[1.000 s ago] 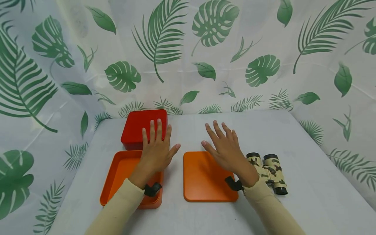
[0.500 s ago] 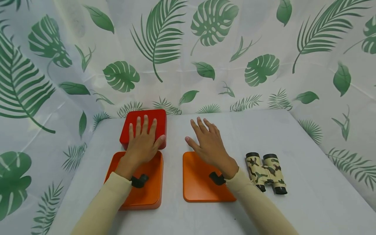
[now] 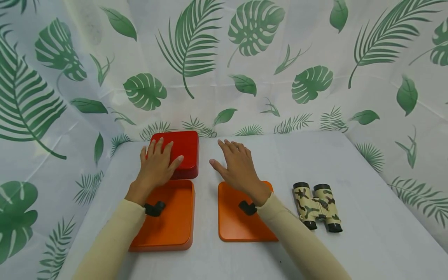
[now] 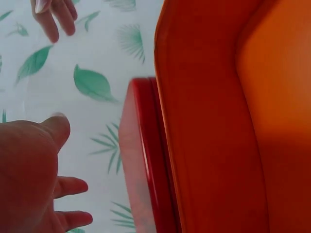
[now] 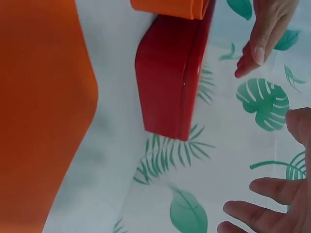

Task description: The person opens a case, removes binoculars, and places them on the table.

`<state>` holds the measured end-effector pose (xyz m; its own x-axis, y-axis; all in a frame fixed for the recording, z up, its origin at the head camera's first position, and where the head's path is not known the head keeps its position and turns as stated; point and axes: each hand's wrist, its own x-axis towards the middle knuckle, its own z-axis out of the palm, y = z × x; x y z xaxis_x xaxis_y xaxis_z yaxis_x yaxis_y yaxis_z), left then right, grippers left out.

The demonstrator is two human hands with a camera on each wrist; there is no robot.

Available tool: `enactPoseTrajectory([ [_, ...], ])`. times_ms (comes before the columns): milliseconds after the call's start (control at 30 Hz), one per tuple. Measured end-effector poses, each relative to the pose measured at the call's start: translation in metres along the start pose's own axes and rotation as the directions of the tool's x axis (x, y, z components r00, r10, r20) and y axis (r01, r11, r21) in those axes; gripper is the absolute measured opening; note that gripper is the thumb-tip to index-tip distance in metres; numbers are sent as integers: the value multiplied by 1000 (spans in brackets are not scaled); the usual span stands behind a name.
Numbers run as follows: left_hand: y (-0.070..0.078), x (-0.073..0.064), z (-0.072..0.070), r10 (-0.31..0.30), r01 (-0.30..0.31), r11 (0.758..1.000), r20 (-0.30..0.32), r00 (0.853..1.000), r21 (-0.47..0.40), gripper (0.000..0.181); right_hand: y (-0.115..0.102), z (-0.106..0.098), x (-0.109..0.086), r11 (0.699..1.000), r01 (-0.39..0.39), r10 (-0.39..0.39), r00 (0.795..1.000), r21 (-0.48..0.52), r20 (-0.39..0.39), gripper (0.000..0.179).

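Observation:
My left hand [image 3: 154, 167] hovers with spread fingers, overlapping the red box [image 3: 183, 151] in the head view. In the left wrist view its thumb and fingers stand apart from the red box, holding nothing. Below it lies an orange open box [image 3: 171, 221], a shallow tray whose inside shows bare. My right hand [image 3: 239, 167] is held over the table above the far edge of a flat orange lid [image 3: 241, 217], fingers extended and nothing in them. The right wrist view shows its fingers [image 5: 272, 194] free in the air. Both wrists wear black straps.
Camouflage binoculars [image 3: 317, 206] with black ends lie on the table [image 3: 367, 233] to the right of the orange lid. A white cloth with green leaf prints [image 3: 210, 50] hangs as a backdrop behind and at both sides. The red box stands directly behind the orange open box.
Both hands have drifted left, the left one over the left part of the red box, the right one away from the binoculars, which now show fully. The boxes and lid have stayed put.

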<state>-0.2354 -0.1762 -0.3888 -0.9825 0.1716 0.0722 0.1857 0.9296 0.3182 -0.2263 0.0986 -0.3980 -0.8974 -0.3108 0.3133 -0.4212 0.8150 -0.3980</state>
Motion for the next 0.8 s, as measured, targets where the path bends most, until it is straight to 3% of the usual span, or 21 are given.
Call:
enactPoseTrajectory([
  [233,-18,8,-4,-32,26,994,-50,998,-111,73,-8,8,14,1000,5,-4,1000,31,-25,69],
  [500,-39,17,-8,-107,92,979,-75,991,-181,73,-14,20,29,998,-17,20,999,52,-46,68],
  [800,-59,24,-16,-151,146,945,7,989,-294,78,-24,29,46,984,-79,75,997,159,35,68],
])
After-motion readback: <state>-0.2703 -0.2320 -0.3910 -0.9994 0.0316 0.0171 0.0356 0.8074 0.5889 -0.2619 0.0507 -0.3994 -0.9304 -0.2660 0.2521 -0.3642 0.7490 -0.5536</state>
